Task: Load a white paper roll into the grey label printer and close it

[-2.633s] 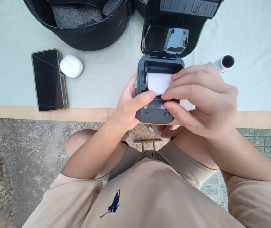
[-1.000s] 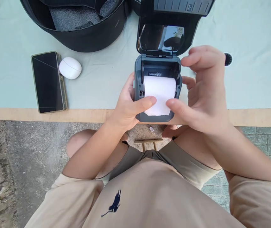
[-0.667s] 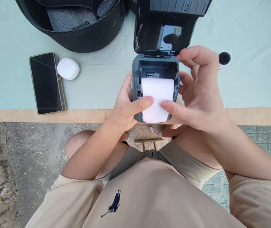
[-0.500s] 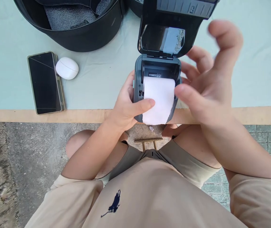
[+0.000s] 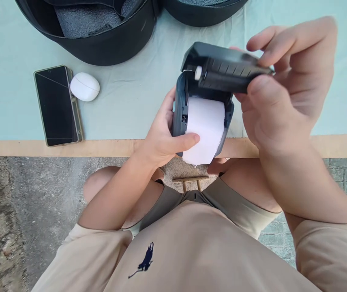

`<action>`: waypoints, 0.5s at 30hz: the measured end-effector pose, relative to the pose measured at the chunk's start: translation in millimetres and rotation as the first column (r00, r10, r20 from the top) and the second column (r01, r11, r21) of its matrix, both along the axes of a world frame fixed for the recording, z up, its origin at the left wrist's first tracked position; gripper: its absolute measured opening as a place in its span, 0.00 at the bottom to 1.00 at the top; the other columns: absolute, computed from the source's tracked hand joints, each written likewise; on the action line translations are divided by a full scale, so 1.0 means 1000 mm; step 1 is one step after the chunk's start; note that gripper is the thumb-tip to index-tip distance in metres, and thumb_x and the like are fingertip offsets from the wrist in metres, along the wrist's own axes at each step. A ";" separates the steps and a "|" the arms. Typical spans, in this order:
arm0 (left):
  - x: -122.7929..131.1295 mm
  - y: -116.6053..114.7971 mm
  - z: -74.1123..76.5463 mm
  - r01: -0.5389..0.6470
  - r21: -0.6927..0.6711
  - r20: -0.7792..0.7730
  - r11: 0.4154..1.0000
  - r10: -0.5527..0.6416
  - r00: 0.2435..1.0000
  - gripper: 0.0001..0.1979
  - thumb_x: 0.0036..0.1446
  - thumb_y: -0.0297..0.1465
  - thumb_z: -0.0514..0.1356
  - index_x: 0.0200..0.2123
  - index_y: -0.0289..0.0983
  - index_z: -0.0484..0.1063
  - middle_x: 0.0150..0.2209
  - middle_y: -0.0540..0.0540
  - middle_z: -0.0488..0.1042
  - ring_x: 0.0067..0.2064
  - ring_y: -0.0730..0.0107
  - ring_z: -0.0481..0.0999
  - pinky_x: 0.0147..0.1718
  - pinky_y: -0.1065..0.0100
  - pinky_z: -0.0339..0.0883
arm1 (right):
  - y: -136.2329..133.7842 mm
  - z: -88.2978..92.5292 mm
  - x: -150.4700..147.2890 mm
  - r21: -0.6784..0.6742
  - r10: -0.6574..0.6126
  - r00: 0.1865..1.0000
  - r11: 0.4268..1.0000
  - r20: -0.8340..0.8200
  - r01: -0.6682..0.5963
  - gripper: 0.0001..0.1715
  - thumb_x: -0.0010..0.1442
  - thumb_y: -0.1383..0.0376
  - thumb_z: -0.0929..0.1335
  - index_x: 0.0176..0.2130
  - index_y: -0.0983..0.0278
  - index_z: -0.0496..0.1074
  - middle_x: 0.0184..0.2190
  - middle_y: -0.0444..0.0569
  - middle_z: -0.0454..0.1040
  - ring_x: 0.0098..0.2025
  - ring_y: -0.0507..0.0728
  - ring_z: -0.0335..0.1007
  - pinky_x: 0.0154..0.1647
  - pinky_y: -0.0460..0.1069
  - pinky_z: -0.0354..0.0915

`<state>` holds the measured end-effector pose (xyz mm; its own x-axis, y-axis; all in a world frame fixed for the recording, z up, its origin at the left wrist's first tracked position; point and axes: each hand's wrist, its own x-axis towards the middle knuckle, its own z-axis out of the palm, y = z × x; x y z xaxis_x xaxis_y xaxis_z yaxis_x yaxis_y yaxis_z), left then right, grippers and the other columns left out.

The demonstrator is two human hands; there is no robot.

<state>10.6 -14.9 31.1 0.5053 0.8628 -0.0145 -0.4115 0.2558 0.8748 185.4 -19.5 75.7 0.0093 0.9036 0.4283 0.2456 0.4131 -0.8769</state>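
A small dark portable label printer (image 5: 179,101) is held over the table's near edge. My left hand (image 5: 167,136) wraps its left side, the thumb pressing on the white paper roll (image 5: 206,117), whose loose end hangs past the printer's front. My right hand (image 5: 285,77) pinches the outer right end of the printer's hinged cover (image 5: 222,61) between thumb and fingers. The cover is partly lowered, tilted above the paper compartment, and a black roller with a white end shows on its edge. The back of the compartment is hidden under the cover.
A dark phone (image 5: 58,105) lies on the left of the pale cloth (image 5: 125,101), with a white earbud case (image 5: 85,86) against it. An unzipped black case (image 5: 112,48) and a second black case (image 5: 204,14) stand at the back. The wooden table edge (image 5: 112,148) runs across.
My right hand has taken hold of the printer cover and swung it down from upright. The paper's loose end reaches slightly lower. My left hand still holds the printer.
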 end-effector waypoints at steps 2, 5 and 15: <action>0.000 -0.001 0.002 -0.001 -0.041 0.002 0.999 0.001 1.000 0.28 0.46 0.36 0.66 0.50 0.41 0.60 0.42 0.46 0.73 0.45 0.55 0.77 0.32 0.66 0.74 | 0.003 -0.006 0.003 0.040 0.111 0.994 0.993 -0.011 -0.111 0.07 0.53 0.66 0.67 0.35 0.61 0.66 0.40 0.47 0.64 0.52 0.55 0.61 0.62 0.58 0.61; 0.000 -0.002 0.005 -0.005 -0.085 0.017 0.996 0.007 1.000 0.26 0.46 0.35 0.66 0.47 0.40 0.61 0.42 0.46 0.74 0.46 0.54 0.78 0.30 0.67 0.74 | 0.005 -0.012 0.006 0.064 0.185 0.975 0.979 0.121 -0.193 0.08 0.48 0.68 0.68 0.33 0.62 0.67 0.45 0.49 0.65 0.55 0.57 0.60 0.65 0.61 0.57; 0.002 -0.004 0.012 -0.037 -0.211 0.151 0.977 0.070 0.986 0.28 0.47 0.36 0.65 0.52 0.43 0.61 0.47 0.47 0.74 0.54 0.52 0.73 0.43 0.62 0.73 | -0.004 -0.009 0.002 -0.226 0.259 0.965 0.944 0.048 -0.242 0.25 0.54 0.60 0.69 0.51 0.56 0.61 0.51 0.48 0.61 0.47 0.53 0.65 0.40 0.48 0.72</action>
